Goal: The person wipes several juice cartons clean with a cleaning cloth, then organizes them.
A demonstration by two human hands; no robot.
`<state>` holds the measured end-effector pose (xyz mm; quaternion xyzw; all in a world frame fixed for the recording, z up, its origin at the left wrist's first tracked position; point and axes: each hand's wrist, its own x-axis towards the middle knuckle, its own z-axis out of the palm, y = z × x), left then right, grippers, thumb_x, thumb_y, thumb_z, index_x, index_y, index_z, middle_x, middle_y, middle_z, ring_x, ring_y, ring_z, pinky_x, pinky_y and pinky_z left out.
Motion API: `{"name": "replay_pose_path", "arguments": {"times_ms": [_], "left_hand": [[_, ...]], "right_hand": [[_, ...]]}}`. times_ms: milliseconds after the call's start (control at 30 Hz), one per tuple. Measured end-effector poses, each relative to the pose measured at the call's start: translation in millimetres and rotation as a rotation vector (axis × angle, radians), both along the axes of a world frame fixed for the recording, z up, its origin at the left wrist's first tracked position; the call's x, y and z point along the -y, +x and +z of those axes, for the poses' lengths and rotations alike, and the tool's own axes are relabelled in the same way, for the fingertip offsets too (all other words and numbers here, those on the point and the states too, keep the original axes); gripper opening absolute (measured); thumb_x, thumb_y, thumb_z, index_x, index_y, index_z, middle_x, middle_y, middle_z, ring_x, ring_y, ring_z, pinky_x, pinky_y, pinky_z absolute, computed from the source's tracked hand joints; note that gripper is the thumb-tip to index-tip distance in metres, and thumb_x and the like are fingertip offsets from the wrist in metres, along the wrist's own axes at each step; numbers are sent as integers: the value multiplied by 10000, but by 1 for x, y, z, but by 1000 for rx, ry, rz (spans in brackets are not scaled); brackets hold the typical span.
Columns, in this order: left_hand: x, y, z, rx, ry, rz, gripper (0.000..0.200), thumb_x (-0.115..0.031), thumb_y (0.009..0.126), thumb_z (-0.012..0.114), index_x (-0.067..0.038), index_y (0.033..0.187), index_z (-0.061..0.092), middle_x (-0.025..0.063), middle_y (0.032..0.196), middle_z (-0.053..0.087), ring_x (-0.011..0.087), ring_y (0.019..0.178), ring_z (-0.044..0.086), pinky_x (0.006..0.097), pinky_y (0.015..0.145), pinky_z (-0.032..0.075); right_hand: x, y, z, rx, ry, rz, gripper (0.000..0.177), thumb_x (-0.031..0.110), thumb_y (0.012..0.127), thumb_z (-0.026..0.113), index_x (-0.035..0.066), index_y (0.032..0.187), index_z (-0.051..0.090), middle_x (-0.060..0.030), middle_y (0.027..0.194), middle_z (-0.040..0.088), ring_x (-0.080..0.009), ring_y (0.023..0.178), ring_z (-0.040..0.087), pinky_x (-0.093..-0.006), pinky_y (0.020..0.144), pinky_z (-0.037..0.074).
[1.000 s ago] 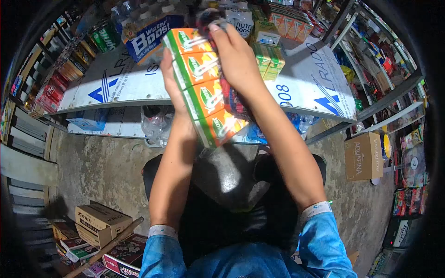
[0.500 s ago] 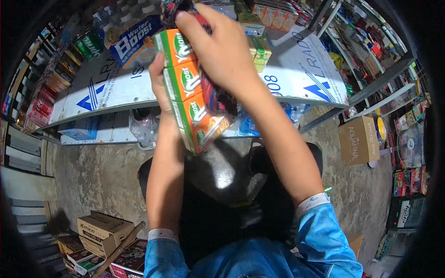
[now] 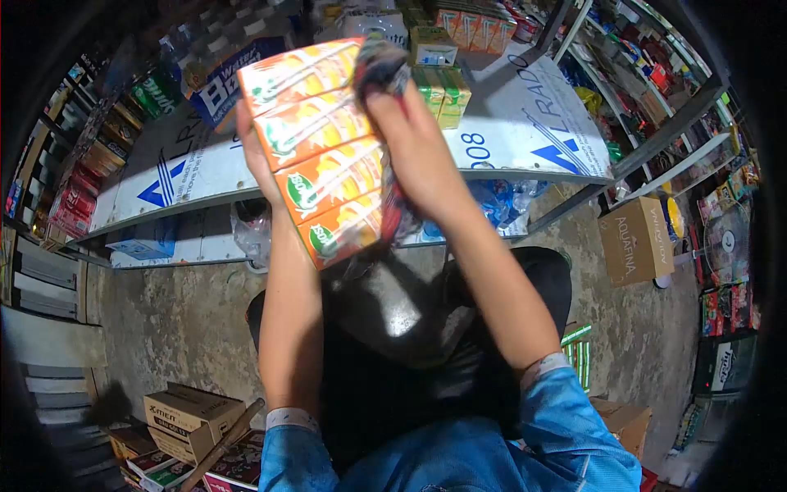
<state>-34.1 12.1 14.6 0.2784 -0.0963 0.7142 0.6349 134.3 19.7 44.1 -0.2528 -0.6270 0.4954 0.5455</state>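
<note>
A pack of orange Yomost drink cartons (image 3: 316,135) is held up in front of me above the shelf's front edge, its broad straw-covered side turned to the camera. My left hand (image 3: 259,160) grips the pack from its left and underside; most of its fingers are hidden behind it. In my right hand (image 3: 411,148) is a bunched dark cloth (image 3: 382,70) with red patches, pressed along the right side of the pack. Part of the cloth hangs down below that hand.
On the shelf (image 3: 566,135) stand green-yellow cartons (image 3: 449,94), more orange cartons (image 3: 475,31), a Water Boost pack (image 3: 217,94) and Sprite cans (image 3: 156,97). An Aquafina box (image 3: 631,242) sits at the right. An X-Men box (image 3: 188,418) lies on the floor at the lower left.
The pack has been turned, so its broad straw-covered side now shows instead of the narrow logo side. The right hand and cloth have shifted down and right along it.
</note>
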Motion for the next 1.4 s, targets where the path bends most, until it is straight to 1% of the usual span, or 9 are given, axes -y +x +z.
{"name": "replay_pose_path", "arguments": {"times_ms": [300,367,400,633,767,833,900,1133,1400], "left_hand": [[11,51,31,-510,-436,539,650,-558,1090,411,-32,1465,486,150,1387,623,255,1157,696,403,926,605],[6,44,28,-558,-451,620,671,-573,1077,436,-29,1466,485,149,1381,625,249,1153,698,398,921,606],[4,39,25,-611,-467,693,692,-589,1064,462,-26,1466,483,148,1375,627,244,1149,700,392,915,606],[16,13,42,-346,-364,1055,749,-587,1051,506,34,1463,428,202,1474,537,292,1272,624,439,1044,542],[10,19,22,-582,-191,1500,686,-477,1028,646,48,1414,432,157,1388,548,225,1160,608,395,1025,505],[13,38,6,-767,-79,1592,666,-405,975,745,42,1377,458,155,1307,597,242,1121,620,382,1015,492],[15,44,10,-1071,297,1850,650,-323,923,816,30,1350,475,160,1272,612,248,1139,612,368,1012,483],[32,125,30,-800,26,1246,543,-136,939,793,-4,1337,448,100,1242,572,183,1176,541,344,1050,420],[100,263,76,-823,75,625,686,-61,974,700,17,1542,322,204,1436,541,258,1293,568,382,1118,446]], "right_hand": [[-21,1,52,145,433,-403,349,227,1062,529,10,1319,623,-107,950,666,-194,758,642,-396,727,557],[-39,8,39,204,333,-229,296,247,1044,595,39,1252,627,-19,1056,695,-90,952,607,-272,864,495],[-28,11,41,248,357,-171,444,321,1003,578,24,1333,554,-268,1122,686,-460,1100,646,-468,941,500],[-28,66,2,571,792,-358,442,198,959,647,17,1352,556,-240,1229,626,-433,1140,620,-454,955,508],[-66,114,49,749,717,-862,425,273,953,673,52,1305,586,-235,1149,632,-437,1038,638,-522,901,515],[-72,134,55,1336,639,-1052,550,421,942,693,63,1340,571,-265,1176,602,-475,1048,624,-610,893,491],[-62,140,49,1426,722,-1082,755,532,925,693,84,1492,476,-339,1466,436,-499,1352,472,-603,1045,436],[72,118,16,673,373,-201,1058,130,809,812,26,1644,170,-285,1656,247,-402,1543,272,-447,1262,237],[114,175,6,570,547,-1030,855,152,798,767,15,1553,389,-338,1440,496,-481,1304,557,-478,1080,487]]}}
